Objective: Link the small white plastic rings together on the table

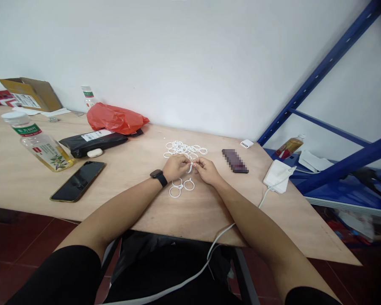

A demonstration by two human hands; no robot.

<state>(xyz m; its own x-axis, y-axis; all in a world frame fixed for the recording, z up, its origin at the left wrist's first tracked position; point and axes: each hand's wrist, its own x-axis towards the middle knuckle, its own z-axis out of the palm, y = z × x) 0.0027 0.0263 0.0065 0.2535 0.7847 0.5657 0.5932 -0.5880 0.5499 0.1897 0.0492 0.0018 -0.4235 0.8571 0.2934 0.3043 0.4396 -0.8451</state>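
Note:
My left hand (175, 166) and my right hand (207, 170) meet over the wooden table (139, 203), fingers pinched together on one small white ring (190, 167) held between them. A loose heap of several white rings (184, 149) lies just beyond my hands. Three linked white rings (181, 187) lie on the table just in front of my hands. A black watch sits on my left wrist (158, 177).
A black phone (78, 181) lies face up at the left, near a tipped bottle (40, 142). A black parcel (93, 142), a red bag (116, 118) and a cardboard box (31, 93) sit behind. A white power bank (277, 175) with cable lies right; blue shelving (336, 140) stands beyond.

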